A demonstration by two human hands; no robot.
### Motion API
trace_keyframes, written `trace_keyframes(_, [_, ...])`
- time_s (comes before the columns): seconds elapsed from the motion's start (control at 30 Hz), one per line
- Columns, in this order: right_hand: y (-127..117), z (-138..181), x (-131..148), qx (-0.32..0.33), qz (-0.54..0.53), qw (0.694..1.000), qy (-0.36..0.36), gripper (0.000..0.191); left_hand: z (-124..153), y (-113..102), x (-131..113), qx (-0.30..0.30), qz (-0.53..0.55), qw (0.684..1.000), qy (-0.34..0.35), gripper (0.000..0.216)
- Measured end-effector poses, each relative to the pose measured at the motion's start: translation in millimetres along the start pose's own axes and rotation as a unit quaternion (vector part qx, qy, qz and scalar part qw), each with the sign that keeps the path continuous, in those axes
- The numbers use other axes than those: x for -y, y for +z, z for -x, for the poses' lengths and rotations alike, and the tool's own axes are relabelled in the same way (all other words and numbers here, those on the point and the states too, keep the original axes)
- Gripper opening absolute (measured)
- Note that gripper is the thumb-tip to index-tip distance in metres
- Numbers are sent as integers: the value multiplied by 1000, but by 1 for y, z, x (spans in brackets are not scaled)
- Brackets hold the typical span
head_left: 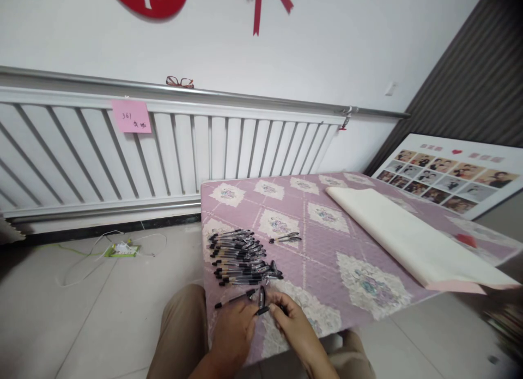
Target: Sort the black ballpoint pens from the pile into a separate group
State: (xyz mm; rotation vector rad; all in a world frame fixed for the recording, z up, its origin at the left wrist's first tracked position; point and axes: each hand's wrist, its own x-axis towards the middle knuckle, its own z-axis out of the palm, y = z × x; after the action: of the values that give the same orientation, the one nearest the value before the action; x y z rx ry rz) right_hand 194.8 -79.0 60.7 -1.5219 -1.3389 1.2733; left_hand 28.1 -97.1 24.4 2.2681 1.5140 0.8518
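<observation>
At the near left edge of the table, my left hand (233,331) is closed on a black pen (262,310). My right hand (291,317) pinches the other end of that pen. Just beyond my left fingers a clear-barrelled pen (231,300) with a black cap lies slanted; whether the fingers touch it I cannot tell. A dark clip or label (262,296) sticks up between the hands. Farther up, a pile of similar pens (241,257) is laid roughly side by side, caps to the left. A small pair of pens (285,238) rests apart, right of the pile.
A lilac patterned cloth (322,264) covers the table. Cream sheeting (392,232) lies folded on its right side, near a photo board (449,175). Behind stands a white radiator (241,145) with a pink note (131,116) and glasses (180,82). A power strip (122,250) is on the floor.
</observation>
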Motion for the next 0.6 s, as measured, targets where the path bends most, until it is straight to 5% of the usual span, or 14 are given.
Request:
trace_keyframes(0.13, [1, -1, 0, -34, 25, 998, -45, 31, -1, -1, -1, 4, -2, 1000, -3, 27])
trace_keyframes(0.37, [-7, -3, -7, -16, -37, 998, 43, 34, 0, 0, 2, 8, 22, 1000, 1, 29])
trace_keyframes(0.6, [-12, -7, -11, -61, -46, 997, 15, 36, 0, 2, 3, 3, 26, 1000, -18, 29])
